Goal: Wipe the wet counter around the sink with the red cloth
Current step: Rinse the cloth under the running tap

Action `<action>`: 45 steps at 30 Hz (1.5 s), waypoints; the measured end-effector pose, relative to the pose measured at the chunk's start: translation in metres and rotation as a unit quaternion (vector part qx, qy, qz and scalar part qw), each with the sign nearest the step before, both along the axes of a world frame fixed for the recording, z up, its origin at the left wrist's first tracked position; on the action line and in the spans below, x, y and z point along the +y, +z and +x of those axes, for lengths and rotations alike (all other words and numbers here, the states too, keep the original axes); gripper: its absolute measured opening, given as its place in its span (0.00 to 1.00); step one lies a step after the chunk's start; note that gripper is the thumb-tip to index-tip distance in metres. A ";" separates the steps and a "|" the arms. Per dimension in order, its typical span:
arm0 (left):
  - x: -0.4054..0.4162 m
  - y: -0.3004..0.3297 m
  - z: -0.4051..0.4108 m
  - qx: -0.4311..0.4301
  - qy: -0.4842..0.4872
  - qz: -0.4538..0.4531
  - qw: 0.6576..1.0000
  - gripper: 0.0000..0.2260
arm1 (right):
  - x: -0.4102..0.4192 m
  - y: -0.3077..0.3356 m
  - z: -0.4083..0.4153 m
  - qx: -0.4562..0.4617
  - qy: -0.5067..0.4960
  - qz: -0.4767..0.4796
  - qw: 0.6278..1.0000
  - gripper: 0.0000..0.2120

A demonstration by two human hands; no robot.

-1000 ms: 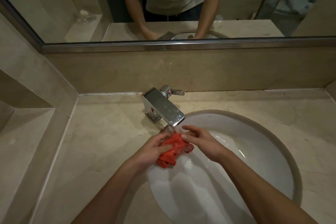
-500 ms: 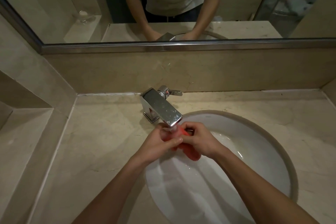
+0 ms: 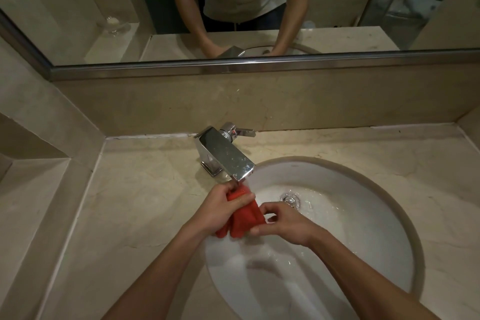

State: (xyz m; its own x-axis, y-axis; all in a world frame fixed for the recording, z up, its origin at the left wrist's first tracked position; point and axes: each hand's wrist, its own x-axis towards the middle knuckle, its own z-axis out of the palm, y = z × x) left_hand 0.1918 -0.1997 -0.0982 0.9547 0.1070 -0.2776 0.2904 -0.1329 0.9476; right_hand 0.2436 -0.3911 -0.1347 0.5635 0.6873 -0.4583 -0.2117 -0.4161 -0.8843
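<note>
1. Since half a second ago my hands drew apart, stretching the red cloth (image 3: 245, 217) out.
2. Left hand (image 3: 220, 209) grips its upper end beneath the faucet (image 3: 226, 156) spout.
3. Right hand (image 3: 283, 223) pinches its lower edge.
4. Cloth hangs over the wet sink (image 3: 363, 215) basin, beside the counter (image 3: 145, 189).
</note>
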 end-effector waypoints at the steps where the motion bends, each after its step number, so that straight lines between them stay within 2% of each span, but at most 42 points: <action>1: 0.000 0.000 -0.001 0.003 0.013 -0.002 1.000 0.04 | 0.001 -0.001 0.001 -0.023 0.000 -0.012 1.000 0.12; 4: 0.000 0.002 0.000 -0.027 0.095 0.021 0.995 0.02 | -0.001 0.004 0.010 -0.018 -0.033 -0.017 0.999 0.14; 7: 0.003 0.006 -0.003 -0.057 0.133 0.149 0.978 0.08 | -0.003 0.015 0.020 -0.084 -0.077 -0.041 0.993 0.18; 9: 0.007 0.003 -0.007 -0.057 0.128 0.206 0.968 0.06 | 0.000 0.024 0.023 -0.076 -0.125 -0.018 0.989 0.20; 12: 0.009 0.000 -0.011 -0.043 0.109 0.181 0.977 0.05 | 0.008 0.033 0.023 0.009 -0.203 0.050 0.978 0.17; 15: 0.005 0.002 -0.012 -0.042 0.116 0.133 0.983 0.07 | 0.014 0.032 0.024 0.037 -0.255 0.074 0.963 0.14; 19: 0.012 0.004 -0.013 -0.056 0.166 0.194 0.965 0.07 | 0.006 0.029 0.024 -0.034 -0.231 0.031 0.972 0.14; 22: 0.019 0.007 -0.014 -0.061 0.136 0.283 0.948 0.07 | 0.001 0.030 0.021 -0.109 -0.208 0.016 0.972 0.16; 24: 0.019 0.008 -0.013 -0.072 0.129 0.269 0.952 0.09 | -0.001 0.032 0.020 -0.157 -0.212 0.014 0.964 0.11; 26: 0.019 0.010 -0.014 -0.082 0.144 0.186 0.968 0.08 | -0.003 0.035 0.021 -0.195 -0.217 0.016 0.956 0.07; 28: 0.021 0.011 -0.015 -0.095 0.154 0.132 0.975 0.07 | -0.004 0.040 0.021 -0.196 -0.225 0.027 0.954 0.05; 32: 0.022 0.010 -0.013 -0.094 0.122 0.143 0.978 0.05 | -0.004 0.050 0.022 -0.148 -0.231 0.047 0.960 0.08; 36: 0.016 0.014 -0.011 -0.044 0.073 0.048 0.995 0.05 | -0.007 0.044 0.019 -0.039 -0.210 0.072 0.974 0.15; 40: 0.010 0.014 -0.018 0.056 -0.051 -0.008 0.997 0.17 | 0.003 0.044 0.015 0.048 -0.233 0.102 0.966 0.10; 42: 0.008 0.005 -0.018 0.069 -0.007 0.009 0.998 0.19 | 0.014 0.040 0.010 0.099 -0.257 0.127 0.953 0.06; 45: 0.007 -0.007 -0.012 0.002 0.091 0.037 0.995 0.05 | 0.025 0.035 0.000 0.168 -0.266 0.171 0.934 0.06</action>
State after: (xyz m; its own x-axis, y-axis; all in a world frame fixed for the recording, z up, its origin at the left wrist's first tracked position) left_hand 0.1793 -0.1926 -0.1052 0.9165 0.2981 -0.2667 0.3201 -0.1468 0.9359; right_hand 0.2436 -0.3658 -0.0993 0.7304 0.4907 -0.4750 -0.5974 0.1220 -0.7926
